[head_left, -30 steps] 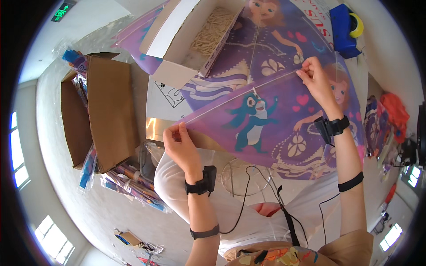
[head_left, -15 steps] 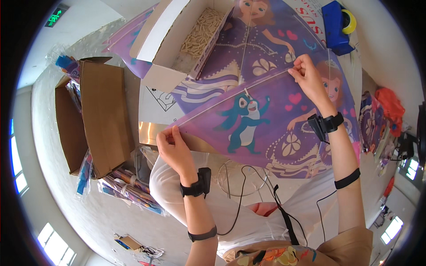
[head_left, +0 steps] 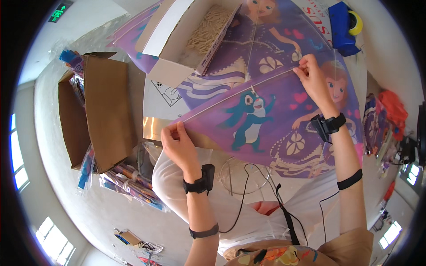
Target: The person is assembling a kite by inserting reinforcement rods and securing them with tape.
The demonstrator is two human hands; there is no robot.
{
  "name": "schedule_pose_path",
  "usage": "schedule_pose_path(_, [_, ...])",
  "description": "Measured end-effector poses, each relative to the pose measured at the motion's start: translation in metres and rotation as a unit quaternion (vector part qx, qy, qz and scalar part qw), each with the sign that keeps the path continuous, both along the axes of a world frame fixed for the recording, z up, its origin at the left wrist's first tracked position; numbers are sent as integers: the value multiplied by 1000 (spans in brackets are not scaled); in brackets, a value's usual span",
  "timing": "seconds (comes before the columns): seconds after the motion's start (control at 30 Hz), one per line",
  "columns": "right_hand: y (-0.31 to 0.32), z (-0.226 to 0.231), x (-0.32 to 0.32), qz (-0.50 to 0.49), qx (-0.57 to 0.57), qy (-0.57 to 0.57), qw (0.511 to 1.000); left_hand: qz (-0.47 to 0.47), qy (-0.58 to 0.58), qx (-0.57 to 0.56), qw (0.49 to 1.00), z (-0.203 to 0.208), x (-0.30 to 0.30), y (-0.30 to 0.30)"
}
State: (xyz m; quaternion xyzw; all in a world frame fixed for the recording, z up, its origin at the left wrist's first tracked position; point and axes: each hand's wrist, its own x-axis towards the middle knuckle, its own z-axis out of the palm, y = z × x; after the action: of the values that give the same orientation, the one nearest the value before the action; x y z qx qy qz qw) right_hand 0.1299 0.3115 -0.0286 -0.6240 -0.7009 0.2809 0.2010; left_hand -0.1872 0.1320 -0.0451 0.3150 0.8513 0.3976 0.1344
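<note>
A purple kite (head_left: 213, 122) printed with a blue rabbit and a princess lies across the table in front of me, its near part hanging over the table's edge. Along its upper edge runs a thin white rod. At the kite's left corner my left hand (head_left: 179, 144) is closed, thumb and fingers pinching the tip. Farther up the same edge my right hand (head_left: 312, 80) pinches the fabric and rod between thumb and fingertips. A small white clip (head_left: 253, 90) sits on the edge between my hands. Beneath lies another similar purple kite (head_left: 213, 91).
An open white box (head_left: 177, 73) of small beige pegs stands at the far left of the table (head_left: 153, 111). A blue tape dispenser (head_left: 342, 35) is at the far right. Left of the table, a brown carton (head_left: 106, 117) and wrapped kites (head_left: 131, 186) sit on the floor.
The whole view has shifted slightly to the right. Both hands keep their pinch on the kite's edge, with little other movement.
</note>
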Motion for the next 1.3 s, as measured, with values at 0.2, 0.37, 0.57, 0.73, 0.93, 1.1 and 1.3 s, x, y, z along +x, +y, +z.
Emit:
schedule_pose_path(0.2, [-1,1,-4,21,20,-12,999,0,11,-13,1000,6,2,1])
schedule_pose_path(0.37, [0,3,-4,24,30,-39,998,-7,15,-7,1000,5,4,2])
schedule_pose_path(0.57, [4,2,-7,6,3,-52,999,-25,47,-31,998,7,7,2])
schedule_pose_path(0.73, [10,12,-9,-26,-52,-72,996,-48,97,-32,994,4,7,1])
schedule_pose_path(0.93, [11,16,-15,-36,-57,-92,993,-36,57,-46,997,11,6,2])
schedule_pose_path(1.1, [23,10,3,-70,-68,-132,986,-14,24,-33,999,9,7,4])
schedule_pose_path(1.3, [25,4,12,-110,-137,-18,984,0,4,-48,999,9,-2,2])
